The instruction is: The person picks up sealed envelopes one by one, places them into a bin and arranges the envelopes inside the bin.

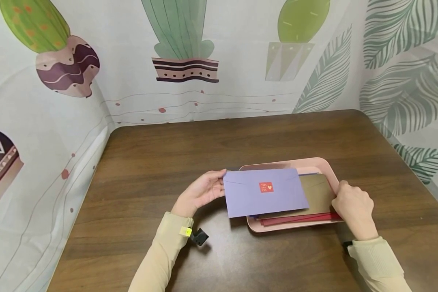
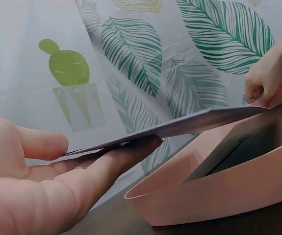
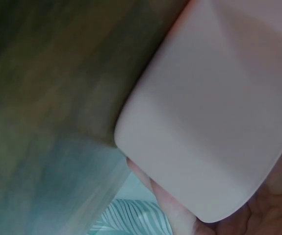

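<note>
My left hand (image 1: 203, 191) pinches a purple envelope (image 1: 246, 198) by its left edge, thumb above and fingers underneath. A small red sticker (image 1: 266, 187) with a heart is on the envelope's upper face. The envelope is held over the left part of a pink tray (image 1: 326, 166), tilted in the left wrist view. My right hand (image 1: 354, 207) grips the tray's right end, with fingers at the rim. Inside the tray lie a gold-brown envelope (image 1: 318, 196) and red envelopes (image 1: 288, 220); a blue edge shows behind. The purple envelope hides part of them.
The brown wooden table (image 1: 168, 162) extends around the tray. Behind it hangs a white cloth (image 1: 241, 81) printed with cacti and leaves. A black wrist camera (image 1: 199, 237) is strapped to the left sleeve.
</note>
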Demonstrator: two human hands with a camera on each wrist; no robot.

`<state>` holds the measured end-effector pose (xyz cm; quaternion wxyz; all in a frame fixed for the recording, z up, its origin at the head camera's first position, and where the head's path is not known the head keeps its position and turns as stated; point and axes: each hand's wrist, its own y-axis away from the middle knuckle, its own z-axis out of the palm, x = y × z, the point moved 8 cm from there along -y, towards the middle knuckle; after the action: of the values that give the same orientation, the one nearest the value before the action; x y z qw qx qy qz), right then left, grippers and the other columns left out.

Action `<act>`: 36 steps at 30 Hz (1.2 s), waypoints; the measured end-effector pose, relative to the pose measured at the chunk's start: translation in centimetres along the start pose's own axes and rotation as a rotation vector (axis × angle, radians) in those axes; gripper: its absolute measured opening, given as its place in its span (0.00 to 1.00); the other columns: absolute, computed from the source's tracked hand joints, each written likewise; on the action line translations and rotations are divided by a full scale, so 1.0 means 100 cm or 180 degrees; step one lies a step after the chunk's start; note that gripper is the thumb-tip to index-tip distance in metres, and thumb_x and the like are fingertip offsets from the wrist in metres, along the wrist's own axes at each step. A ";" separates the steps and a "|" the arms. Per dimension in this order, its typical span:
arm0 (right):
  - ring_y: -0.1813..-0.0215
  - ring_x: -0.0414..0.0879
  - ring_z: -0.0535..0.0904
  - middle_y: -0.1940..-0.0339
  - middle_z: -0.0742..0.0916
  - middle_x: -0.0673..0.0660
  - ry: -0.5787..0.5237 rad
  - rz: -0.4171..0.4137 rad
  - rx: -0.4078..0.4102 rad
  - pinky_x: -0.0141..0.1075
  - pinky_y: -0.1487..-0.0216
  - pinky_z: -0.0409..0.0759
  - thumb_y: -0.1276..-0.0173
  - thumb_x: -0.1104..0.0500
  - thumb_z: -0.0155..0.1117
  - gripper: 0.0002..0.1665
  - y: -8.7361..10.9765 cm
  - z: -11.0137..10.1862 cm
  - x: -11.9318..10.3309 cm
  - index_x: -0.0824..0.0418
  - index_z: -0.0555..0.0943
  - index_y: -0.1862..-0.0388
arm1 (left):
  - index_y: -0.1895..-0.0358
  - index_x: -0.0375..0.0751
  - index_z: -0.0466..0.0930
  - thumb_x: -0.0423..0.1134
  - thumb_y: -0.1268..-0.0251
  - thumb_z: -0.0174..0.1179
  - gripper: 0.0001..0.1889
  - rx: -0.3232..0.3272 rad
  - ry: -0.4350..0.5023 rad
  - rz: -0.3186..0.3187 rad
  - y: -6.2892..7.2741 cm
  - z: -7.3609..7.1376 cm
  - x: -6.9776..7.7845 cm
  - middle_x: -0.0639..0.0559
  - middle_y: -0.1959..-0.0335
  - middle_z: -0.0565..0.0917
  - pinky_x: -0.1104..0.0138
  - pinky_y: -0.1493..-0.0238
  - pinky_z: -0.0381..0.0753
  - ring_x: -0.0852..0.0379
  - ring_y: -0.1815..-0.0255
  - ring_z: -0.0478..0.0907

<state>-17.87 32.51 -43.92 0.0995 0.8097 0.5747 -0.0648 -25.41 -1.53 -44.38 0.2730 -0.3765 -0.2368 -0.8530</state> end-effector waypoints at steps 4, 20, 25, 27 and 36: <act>0.71 0.74 0.76 0.70 0.80 0.80 -0.0005 -0.0005 0.0028 0.56 0.80 0.70 0.47 0.64 0.56 0.15 0.000 0.000 0.000 0.74 0.71 0.63 | 0.61 0.40 0.79 0.35 0.21 0.30 0.22 -0.0037 0.0007 -0.0063 -0.006 0.006 -0.004 0.50 0.66 0.84 0.68 0.54 0.82 0.59 0.62 0.82; 0.70 0.75 0.76 0.69 0.80 0.80 -0.0001 -0.0025 0.0023 0.56 0.80 0.71 0.48 0.64 0.56 0.15 0.001 0.000 -0.001 0.73 0.71 0.63 | 0.32 0.16 0.55 0.31 0.21 0.32 0.22 0.0019 -0.0262 -0.0116 -0.026 0.020 -0.027 0.43 0.52 0.83 0.62 0.42 0.79 0.59 0.55 0.82; 0.70 0.75 0.76 0.69 0.80 0.81 0.0001 -0.0021 0.0012 0.56 0.80 0.71 0.47 0.64 0.56 0.15 0.001 0.001 0.000 0.73 0.71 0.63 | 0.30 0.21 0.55 0.29 0.22 0.35 0.22 0.0055 -0.0465 -0.0128 -0.034 0.026 -0.028 0.26 0.32 0.65 0.55 0.33 0.69 0.60 0.53 0.81; 0.70 0.75 0.76 0.69 0.80 0.81 -0.0001 -0.0022 0.0017 0.56 0.80 0.71 0.47 0.64 0.56 0.15 0.001 0.001 0.000 0.73 0.71 0.63 | 0.29 0.23 0.55 0.28 0.23 0.35 0.23 0.0068 -0.0513 -0.0152 -0.035 0.030 -0.028 0.27 0.31 0.64 0.57 0.34 0.71 0.62 0.52 0.80; 0.71 0.75 0.76 0.71 0.80 0.80 -0.0004 -0.0047 0.0111 0.56 0.81 0.70 0.48 0.63 0.56 0.14 0.001 0.000 -0.001 0.73 0.71 0.65 | 0.27 0.26 0.49 0.24 0.30 0.39 0.28 0.0159 -0.0668 -0.0193 -0.027 0.036 -0.018 0.42 0.44 0.74 0.59 0.32 0.68 0.58 0.47 0.74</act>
<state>-17.81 32.35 -43.87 0.0852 0.8070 0.5794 -0.0761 -24.32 3.22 -44.13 0.2301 -0.4495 -0.2965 -0.8106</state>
